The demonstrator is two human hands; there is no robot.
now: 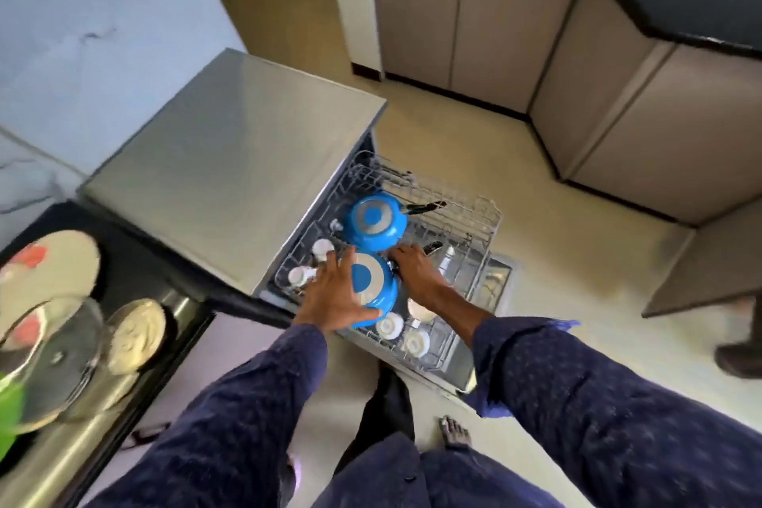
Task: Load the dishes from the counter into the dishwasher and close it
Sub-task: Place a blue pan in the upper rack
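The dishwasher (pixel 231 161) stands open with its wire rack (pixel 486 219) pulled out. Two blue pans lie upside down in the rack. The far blue pan (pixel 373 223) has its black handle pointing right. My left hand (pixel 334 293) lies spread over the near blue pan (pixel 373 285), fingers straight and thumb under its rim. My right hand (pixel 416 270) grips that pan's black handle (pixel 433 247). Several white cups (pixel 389 325) sit upside down around the pans.
On the black counter (pixel 132 260) at left are a glass lid (pixel 53 359), a round plate (pixel 134 336) and another plate (pixel 53 264). Beige cabinets (pixel 474 21) line the far side. Another person's foot (pixel 738 359) is at the right edge; my own foot (pixel 453 431) is below the rack.
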